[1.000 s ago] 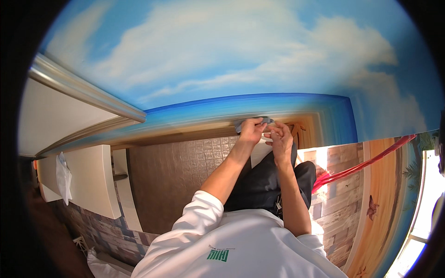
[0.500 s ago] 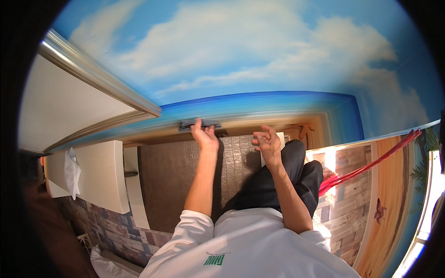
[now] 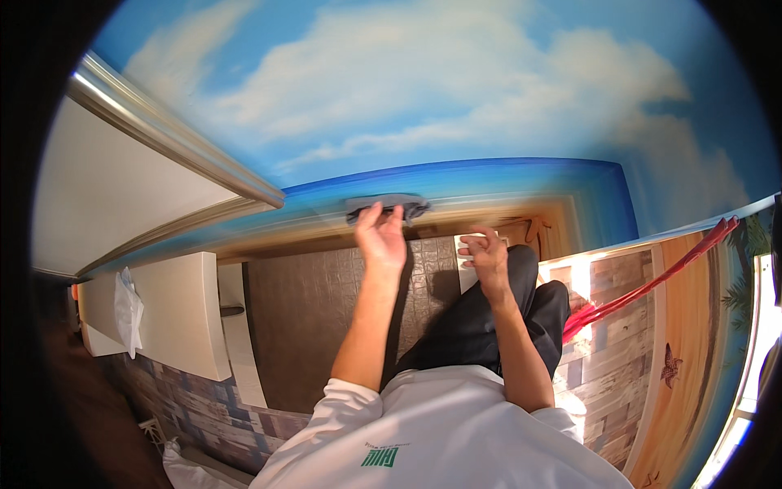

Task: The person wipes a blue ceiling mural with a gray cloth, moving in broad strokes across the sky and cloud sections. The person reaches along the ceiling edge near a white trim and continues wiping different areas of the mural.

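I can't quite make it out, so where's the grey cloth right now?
In the head view, the grey cloth is just above centre, at the fingers of the left hand, by the painted wall, left of the right hand.

Daylight pours in hard from the window (image 3: 757,342) on the right, blown out to plain white, and glares in patches on the plank-patterned surface (image 3: 611,350) beside it. A soft shadow lies beside the right hand (image 3: 489,265) on the brown panel (image 3: 326,326), while the near left corner sinks into gloom. A glint catches the metallic trim (image 3: 179,134) at far left. The view is mostly crisp, though straight edges bow and black swallows the rim.
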A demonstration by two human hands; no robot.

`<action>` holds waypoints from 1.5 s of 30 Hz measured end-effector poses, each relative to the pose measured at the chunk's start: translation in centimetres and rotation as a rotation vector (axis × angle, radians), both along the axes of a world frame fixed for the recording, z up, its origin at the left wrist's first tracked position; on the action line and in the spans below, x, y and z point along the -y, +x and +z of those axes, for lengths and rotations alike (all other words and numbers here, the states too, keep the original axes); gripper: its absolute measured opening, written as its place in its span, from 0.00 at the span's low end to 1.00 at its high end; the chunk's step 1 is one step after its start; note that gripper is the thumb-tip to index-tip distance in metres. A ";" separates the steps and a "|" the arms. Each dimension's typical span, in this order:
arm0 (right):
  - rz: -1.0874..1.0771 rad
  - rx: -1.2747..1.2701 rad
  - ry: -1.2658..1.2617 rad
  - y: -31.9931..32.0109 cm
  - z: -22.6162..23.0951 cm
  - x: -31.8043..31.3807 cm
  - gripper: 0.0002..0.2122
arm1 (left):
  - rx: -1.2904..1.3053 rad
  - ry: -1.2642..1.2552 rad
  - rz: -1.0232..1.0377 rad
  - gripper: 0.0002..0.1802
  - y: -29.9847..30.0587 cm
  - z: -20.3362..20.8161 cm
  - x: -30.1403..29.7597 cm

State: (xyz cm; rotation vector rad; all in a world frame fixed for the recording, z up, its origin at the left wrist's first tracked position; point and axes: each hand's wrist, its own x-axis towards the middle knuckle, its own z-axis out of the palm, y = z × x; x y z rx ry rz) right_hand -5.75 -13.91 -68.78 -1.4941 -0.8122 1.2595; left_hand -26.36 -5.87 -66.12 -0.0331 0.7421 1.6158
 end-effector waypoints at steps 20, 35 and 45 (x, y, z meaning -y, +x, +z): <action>0.415 -0.172 0.420 -15.9 14.3 -9.0 0.13 | -0.934 0.351 0.355 0.08 -7.1 8.8 -2.2; 0.272 -0.226 -0.073 -11.5 3.4 -8.4 0.17 | -1.058 -0.011 -0.099 0.05 -2.1 -4.6 -0.1; 0.113 -0.194 0.455 -6.3 11.2 -9.1 0.12 | -1.212 0.301 0.087 0.19 1.9 6.1 -2.2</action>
